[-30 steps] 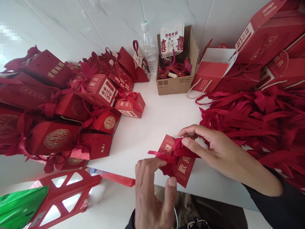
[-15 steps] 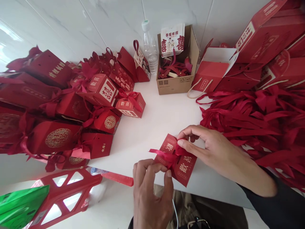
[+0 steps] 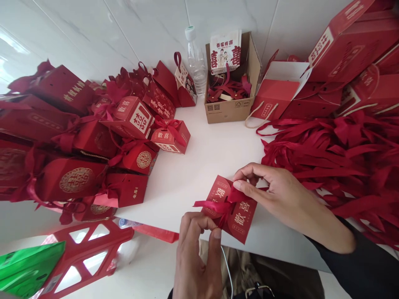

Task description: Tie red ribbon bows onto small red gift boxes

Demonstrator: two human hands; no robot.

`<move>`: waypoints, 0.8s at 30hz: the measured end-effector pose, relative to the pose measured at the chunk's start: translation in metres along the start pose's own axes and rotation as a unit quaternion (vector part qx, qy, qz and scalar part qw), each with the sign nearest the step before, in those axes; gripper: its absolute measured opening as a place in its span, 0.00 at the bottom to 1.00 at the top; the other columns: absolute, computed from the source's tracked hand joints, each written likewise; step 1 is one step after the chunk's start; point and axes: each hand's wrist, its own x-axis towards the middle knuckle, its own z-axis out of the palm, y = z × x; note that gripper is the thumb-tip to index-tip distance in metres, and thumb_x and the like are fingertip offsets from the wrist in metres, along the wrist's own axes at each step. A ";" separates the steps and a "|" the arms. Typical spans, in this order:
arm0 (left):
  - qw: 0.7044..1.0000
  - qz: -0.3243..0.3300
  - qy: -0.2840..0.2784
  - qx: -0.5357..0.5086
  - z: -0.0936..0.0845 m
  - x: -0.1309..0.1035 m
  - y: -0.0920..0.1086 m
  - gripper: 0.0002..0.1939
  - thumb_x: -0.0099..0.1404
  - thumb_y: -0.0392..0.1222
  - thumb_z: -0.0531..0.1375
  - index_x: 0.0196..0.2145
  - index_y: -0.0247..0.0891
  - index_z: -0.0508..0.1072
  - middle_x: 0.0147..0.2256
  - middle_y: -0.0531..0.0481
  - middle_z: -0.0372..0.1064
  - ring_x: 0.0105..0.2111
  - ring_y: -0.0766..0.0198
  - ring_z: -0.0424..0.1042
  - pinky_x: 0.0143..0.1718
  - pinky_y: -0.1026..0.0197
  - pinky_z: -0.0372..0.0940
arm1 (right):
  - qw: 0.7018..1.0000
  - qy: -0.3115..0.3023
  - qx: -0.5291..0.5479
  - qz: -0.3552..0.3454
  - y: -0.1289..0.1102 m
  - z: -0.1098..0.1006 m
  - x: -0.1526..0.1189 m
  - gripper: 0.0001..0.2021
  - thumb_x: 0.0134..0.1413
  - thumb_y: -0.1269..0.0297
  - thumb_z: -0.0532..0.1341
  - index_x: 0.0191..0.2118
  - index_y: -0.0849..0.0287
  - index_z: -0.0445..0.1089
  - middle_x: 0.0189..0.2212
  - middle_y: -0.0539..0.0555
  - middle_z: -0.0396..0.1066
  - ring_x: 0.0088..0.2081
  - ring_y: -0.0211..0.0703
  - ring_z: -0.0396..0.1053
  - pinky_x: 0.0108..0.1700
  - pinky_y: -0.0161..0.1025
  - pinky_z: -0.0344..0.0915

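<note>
Near the table's front edge sits a small red gift box [image 3: 241, 226] with gold characters. A dark red ribbon [image 3: 215, 205] is looped in a bow across its top. My right hand [image 3: 264, 187] pinches the bow's loop on the right between thumb and forefinger. At the box's near left corner, my left hand [image 3: 199, 245] has thumb and forefinger pressed together on a part of the ribbon below the knot. One ribbon tail sticks out to the left over the box.
Finished-looking red boxes with bows [image 3: 77, 178] crowd the left. Loose red ribbons [image 3: 327, 162] pile up on the right, with larger red boxes [image 3: 352, 54] behind. A cardboard box [image 3: 229, 112] and a clear bottle [image 3: 197, 62] stand by the wall. A red plastic stool [image 3: 93, 245] is at lower left.
My left hand has drawn slightly down and away from the knot. My right hand keeps its pinch on the loop, and the box has barely moved.
</note>
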 end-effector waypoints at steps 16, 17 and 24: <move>0.986 -0.147 0.003 -0.072 0.000 0.002 0.010 0.10 0.73 0.47 0.59 0.36 0.43 0.77 0.21 0.56 0.64 0.20 0.66 0.59 0.22 0.63 0.58 | 1.000 0.005 0.002 -0.007 -0.001 -0.001 -0.001 0.11 0.68 0.50 0.61 0.41 0.48 0.76 0.38 0.50 0.82 0.34 0.44 0.77 0.32 0.39 0.71; 0.978 -0.183 -0.008 -0.102 0.001 0.002 0.012 0.11 0.74 0.50 0.59 0.37 0.43 0.76 0.19 0.57 0.62 0.18 0.67 0.57 0.20 0.63 0.55 | 1.000 0.005 0.004 -0.009 -0.001 -0.001 -0.001 0.11 0.68 0.50 0.61 0.41 0.48 0.76 0.38 0.50 0.82 0.34 0.44 0.77 0.33 0.39 0.71; 0.950 -0.237 -0.061 -0.193 0.001 -0.005 0.007 0.15 0.76 0.56 0.55 0.38 0.44 0.71 0.22 0.55 0.58 0.22 0.66 0.59 0.21 0.62 0.53 | 1.000 -0.003 0.015 -0.015 0.004 0.001 0.000 0.11 0.69 0.53 0.60 0.40 0.51 0.76 0.36 0.49 0.81 0.35 0.42 0.77 0.33 0.37 0.69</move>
